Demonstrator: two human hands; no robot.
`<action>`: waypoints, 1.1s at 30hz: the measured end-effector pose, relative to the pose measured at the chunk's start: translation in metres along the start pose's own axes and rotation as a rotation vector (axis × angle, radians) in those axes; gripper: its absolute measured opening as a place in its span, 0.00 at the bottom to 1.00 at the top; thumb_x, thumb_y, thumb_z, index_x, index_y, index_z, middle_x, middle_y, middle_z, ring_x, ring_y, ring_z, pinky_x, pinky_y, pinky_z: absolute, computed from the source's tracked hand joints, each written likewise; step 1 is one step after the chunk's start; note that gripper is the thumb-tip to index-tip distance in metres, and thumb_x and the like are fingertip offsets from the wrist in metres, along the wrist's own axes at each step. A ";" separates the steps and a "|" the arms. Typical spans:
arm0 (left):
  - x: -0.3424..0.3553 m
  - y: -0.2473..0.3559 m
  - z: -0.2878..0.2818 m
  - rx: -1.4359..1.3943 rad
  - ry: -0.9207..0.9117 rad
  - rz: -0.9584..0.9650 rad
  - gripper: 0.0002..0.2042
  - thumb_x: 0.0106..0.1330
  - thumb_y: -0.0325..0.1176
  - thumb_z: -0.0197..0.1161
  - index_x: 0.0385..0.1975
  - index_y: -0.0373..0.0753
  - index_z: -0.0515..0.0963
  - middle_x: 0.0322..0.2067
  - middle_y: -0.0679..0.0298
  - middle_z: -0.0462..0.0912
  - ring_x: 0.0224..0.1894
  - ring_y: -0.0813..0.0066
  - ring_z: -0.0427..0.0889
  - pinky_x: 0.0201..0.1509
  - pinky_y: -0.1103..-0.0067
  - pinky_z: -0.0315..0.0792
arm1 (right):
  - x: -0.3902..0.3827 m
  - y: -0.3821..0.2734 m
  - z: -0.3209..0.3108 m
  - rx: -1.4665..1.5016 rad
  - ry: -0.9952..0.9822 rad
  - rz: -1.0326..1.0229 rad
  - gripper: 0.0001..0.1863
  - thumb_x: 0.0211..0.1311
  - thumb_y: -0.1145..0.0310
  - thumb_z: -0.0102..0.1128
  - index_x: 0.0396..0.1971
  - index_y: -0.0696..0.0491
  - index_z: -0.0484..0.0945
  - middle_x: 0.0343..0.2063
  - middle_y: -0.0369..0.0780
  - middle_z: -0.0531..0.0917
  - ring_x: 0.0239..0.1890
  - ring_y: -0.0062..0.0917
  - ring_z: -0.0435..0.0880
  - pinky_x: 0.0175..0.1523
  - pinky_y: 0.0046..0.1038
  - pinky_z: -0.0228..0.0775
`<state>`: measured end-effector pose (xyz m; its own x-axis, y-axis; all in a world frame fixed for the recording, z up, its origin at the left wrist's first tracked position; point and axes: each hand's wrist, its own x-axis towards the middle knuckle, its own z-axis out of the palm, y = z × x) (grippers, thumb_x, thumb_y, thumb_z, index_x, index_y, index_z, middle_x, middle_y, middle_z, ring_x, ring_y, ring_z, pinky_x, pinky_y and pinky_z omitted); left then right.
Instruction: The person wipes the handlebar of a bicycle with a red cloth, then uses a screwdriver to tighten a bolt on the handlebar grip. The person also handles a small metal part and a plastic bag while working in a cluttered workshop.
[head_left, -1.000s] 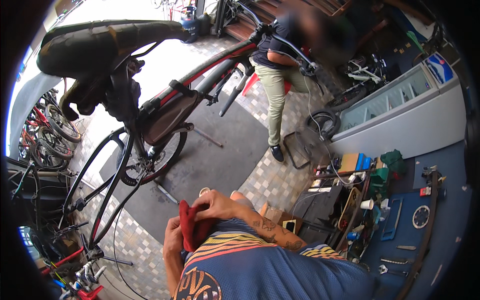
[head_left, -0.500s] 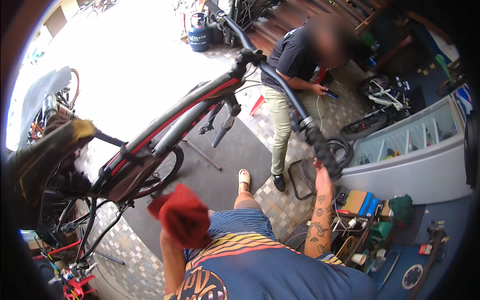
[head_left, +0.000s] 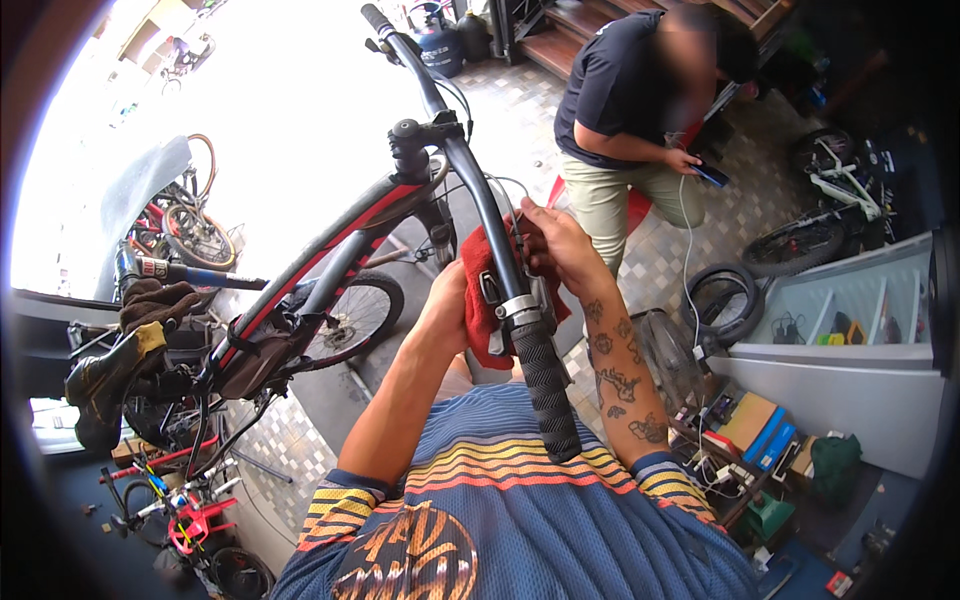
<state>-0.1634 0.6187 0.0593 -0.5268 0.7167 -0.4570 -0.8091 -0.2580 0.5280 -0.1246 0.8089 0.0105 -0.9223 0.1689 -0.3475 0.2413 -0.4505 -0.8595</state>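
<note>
A mountain bike point(head_left: 315, 240) with a black and red frame stands raised in front of me, its handlebar point(head_left: 490, 215) running toward my chest. A red cloth point(head_left: 477, 325) is bunched under and around the bar by the brake lever and clamp. From the left side, my left hand point(head_left: 447, 300) is closed on the cloth. My right hand point(head_left: 565, 248) is curled in on the other side of the bar, at the cloth and cables; its fingertips are partly hidden. The black rubber grip point(head_left: 545, 390) points down toward my shirt.
Ahead to the right, a person point(head_left: 620, 95) bends over a phone point(head_left: 710, 175) on a white cable. A glass-topped chest point(head_left: 830, 395) stands at right, with a loose tyre point(head_left: 722, 300) beside it. A cluttered shelf point(head_left: 745, 430) is near my right elbow. Gloves point(head_left: 155, 305) hang at left.
My right hand has left the rubber grip and moved inward along the bar. My left hand has brought the red cloth up to the bar. The handlebar has swung closer to me.
</note>
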 end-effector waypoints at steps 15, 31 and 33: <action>-0.020 -0.032 0.008 -0.094 0.110 0.047 0.18 0.79 0.48 0.56 0.57 0.42 0.77 0.43 0.65 0.86 0.43 0.72 0.86 0.48 0.70 0.83 | 0.083 0.030 0.014 0.327 0.285 -0.048 0.20 0.82 0.55 0.46 0.27 0.49 0.71 0.17 0.32 0.70 0.15 0.20 0.70 0.20 0.25 0.67; -0.095 0.010 -0.023 0.184 0.037 0.128 0.27 0.77 0.59 0.48 0.52 0.38 0.78 0.48 0.40 0.85 0.43 0.48 0.89 0.47 0.55 0.84 | 0.107 0.063 0.015 0.611 0.268 -0.038 0.19 0.78 0.54 0.50 0.25 0.46 0.68 0.14 0.30 0.63 0.12 0.19 0.59 0.17 0.25 0.50; -0.103 0.026 -0.046 0.385 0.025 0.373 0.26 0.77 0.48 0.55 0.63 0.33 0.71 0.55 0.44 0.82 0.55 0.53 0.84 0.58 0.61 0.81 | 0.079 0.067 0.027 0.636 0.335 -0.042 0.18 0.78 0.53 0.53 0.28 0.48 0.72 0.15 0.31 0.66 0.13 0.19 0.62 0.19 0.25 0.54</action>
<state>-0.1419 0.5084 0.0870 -0.7701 0.6048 -0.2030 -0.4146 -0.2327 0.8797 -0.1897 0.7687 -0.0645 -0.7600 0.4117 -0.5028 -0.1095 -0.8438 -0.5253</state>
